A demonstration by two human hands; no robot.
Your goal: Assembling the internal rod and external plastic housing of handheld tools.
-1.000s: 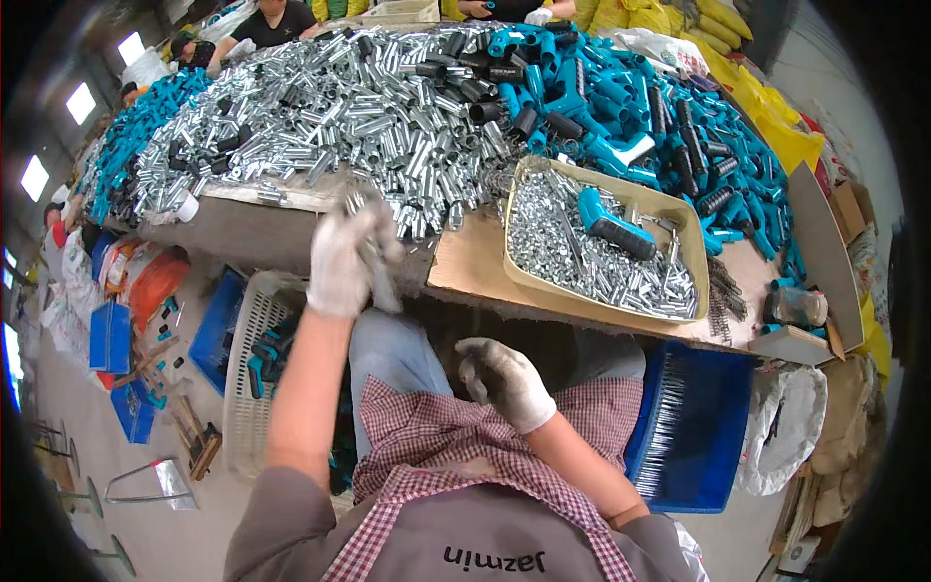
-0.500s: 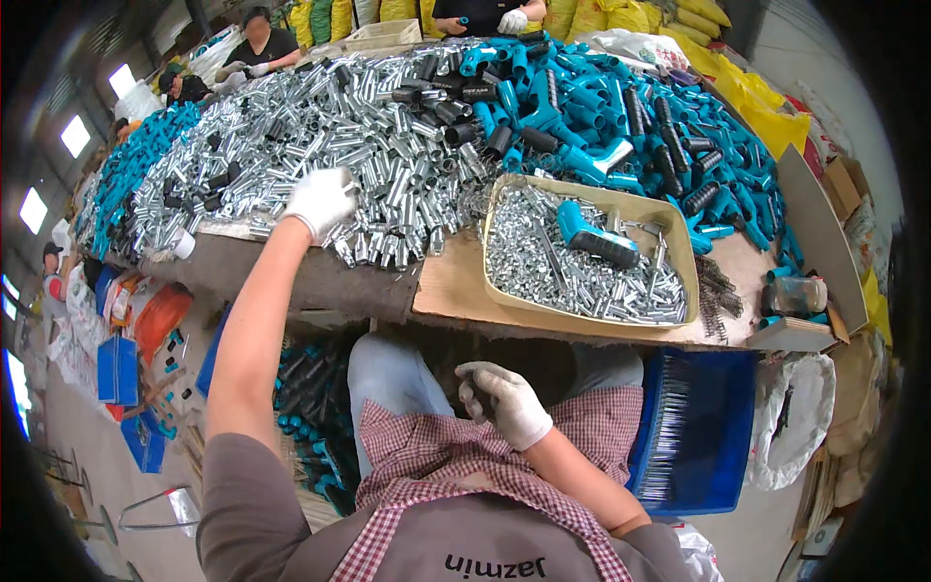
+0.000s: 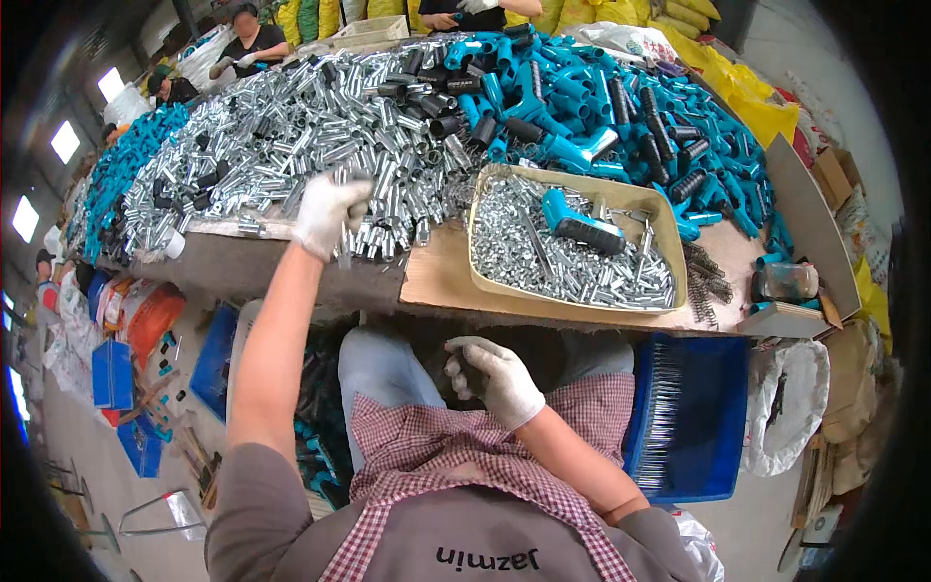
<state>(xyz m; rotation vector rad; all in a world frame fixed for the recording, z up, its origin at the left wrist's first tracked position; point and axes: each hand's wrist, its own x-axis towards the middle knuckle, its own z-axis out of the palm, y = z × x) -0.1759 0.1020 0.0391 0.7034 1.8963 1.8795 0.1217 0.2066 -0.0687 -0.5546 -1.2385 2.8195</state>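
My left hand (image 3: 331,215), in a white glove, is at the near edge of a large heap of shiny metal sleeves (image 3: 291,126). Its fingers are curled closed, and what they hold, if anything, is hidden among the sleeves; a blurred metal piece shows just below the hand. My right hand (image 3: 499,381), gloved too with dark-stained fingertips, hovers over my checked apron (image 3: 427,436). Its fingers curl inward, hiding any contents. To the right of the heap, a cream tray (image 3: 572,299) contains small metal parts and a teal-and-black pistol-shaped handle (image 3: 582,223).
Teal pistol-shaped housings (image 3: 572,97) and black grips are piled at the far right. Loose springs (image 3: 706,281) lie beside the tray. Below the table, a blue bin (image 3: 713,417) holds metal rods, next to a white sack (image 3: 787,407). Co-workers (image 3: 254,44) sit across the table.
My left hand has drawn slightly nearer, its fingers now curled more tightly. My right hand stays over my lap, its fingers slightly shifted. The whole view has moved a little.
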